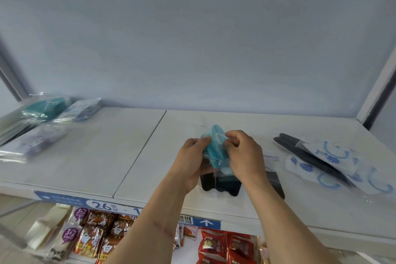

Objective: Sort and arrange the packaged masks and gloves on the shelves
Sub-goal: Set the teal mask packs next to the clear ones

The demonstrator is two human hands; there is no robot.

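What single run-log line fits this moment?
both hands: left hand and right hand hold teal mask packet | above shelf | black packets beneath

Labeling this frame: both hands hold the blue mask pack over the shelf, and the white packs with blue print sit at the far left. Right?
Not quite. The head view shows the white packs with blue print at the far right. Both the left hand and right hand do hold the blue mask pack over the shelf.
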